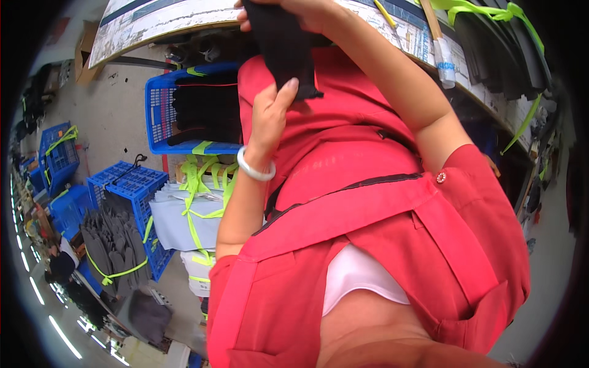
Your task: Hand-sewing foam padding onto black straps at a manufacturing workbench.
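A black fabric piece hangs in front of my red top, just below the edge of a worktable. My left hand, with a white bangle on its wrist, pinches the lower edge of the piece between thumb and fingers. My right hand grips the upper end at the top edge of the view, and part of that hand is cut off. The piece is stretched upright between the two hands.
A blue crate of black pieces sits under the worktable. Pale stacks tied with neon yellow-green straps lie below it. More blue crates and a strapped bundle of grey pieces stand at the left. Black stacks line the table's right side.
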`<state>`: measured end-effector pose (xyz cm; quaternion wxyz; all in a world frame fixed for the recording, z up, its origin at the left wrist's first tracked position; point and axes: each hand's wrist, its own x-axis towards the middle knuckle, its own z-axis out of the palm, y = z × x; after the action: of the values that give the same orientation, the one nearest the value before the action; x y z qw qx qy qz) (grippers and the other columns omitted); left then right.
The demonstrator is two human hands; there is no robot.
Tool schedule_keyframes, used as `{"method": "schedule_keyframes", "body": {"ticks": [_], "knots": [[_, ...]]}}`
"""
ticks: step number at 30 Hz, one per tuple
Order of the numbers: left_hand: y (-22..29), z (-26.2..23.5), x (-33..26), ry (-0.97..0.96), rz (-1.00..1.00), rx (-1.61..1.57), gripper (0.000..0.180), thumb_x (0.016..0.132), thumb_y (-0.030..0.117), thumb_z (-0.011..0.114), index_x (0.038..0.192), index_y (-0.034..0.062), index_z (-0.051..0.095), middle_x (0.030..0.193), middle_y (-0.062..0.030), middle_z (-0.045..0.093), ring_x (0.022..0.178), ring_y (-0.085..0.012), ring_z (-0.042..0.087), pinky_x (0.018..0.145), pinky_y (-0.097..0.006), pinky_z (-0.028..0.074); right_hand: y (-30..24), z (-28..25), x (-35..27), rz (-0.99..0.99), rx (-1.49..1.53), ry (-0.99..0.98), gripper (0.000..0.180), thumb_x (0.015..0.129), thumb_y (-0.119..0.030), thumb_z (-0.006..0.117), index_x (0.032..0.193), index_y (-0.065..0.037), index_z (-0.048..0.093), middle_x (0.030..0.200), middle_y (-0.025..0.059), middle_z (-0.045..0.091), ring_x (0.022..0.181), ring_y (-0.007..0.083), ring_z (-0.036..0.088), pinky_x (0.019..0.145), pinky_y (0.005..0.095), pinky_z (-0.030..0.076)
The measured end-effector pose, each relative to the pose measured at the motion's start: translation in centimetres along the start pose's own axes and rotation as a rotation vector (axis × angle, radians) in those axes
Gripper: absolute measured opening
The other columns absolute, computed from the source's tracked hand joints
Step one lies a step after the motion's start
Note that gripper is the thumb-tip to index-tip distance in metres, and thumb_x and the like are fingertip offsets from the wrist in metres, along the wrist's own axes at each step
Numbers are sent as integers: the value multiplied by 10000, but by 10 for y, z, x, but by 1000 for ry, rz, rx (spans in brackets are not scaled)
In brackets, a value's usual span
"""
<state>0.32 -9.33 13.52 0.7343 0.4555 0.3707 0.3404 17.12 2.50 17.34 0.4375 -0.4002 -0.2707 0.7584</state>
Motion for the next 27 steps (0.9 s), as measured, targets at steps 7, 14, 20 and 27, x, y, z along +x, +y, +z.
{"method": "schedule_keyframes", "body": {"ticks": [7, 14, 20, 27], "knots": [[-36, -31, -45, -220, -185, 173, 459, 1007, 300, 454, 761, -16, 680, 664, -64, 637, 568, -78, 545, 561, -220, 442, -19, -27, 6, -192, -145, 250, 304, 955, -267, 567, 1038, 25, 586, 884, 145, 680, 765, 238, 688, 675, 344, 568], [-10, -60, 26, 11, -114, -257, 356, 951, 236, 599, 1216, 4, 545, 1154, -102, 618, 961, -183, 627, 859, -320, 505, 61, 35, 6, -175, -490, -94, 437, 923, -338, 621, 1177, 16, 588, 955, 88, 679, 860, 144, 644, 806, 275, 521], [-23, -97, 24, 218, -101, -706, 318, 954, 213, 589, 1182, -6, 550, 1116, -131, 632, 1011, -224, 631, 913, -369, 514, 80, -11, -38, -243, -701, -378, 537, 862, -169, 669, 1360, -79, 489, 1104, 88, 599, 1091, 135, 536, 947, 282, 440], [-36, -63, 27, 301, -46, -673, 371, 961, 292, 568, 1139, -33, 567, 1130, -142, 631, 1063, -253, 610, 972, -381, 484, 110, 11, -42, -727, -912, 210, 271, 777, 64, 604, 1026, -41, 578, 742, 87, 633, 673, 126, 639, 589, 265, 508]]}}
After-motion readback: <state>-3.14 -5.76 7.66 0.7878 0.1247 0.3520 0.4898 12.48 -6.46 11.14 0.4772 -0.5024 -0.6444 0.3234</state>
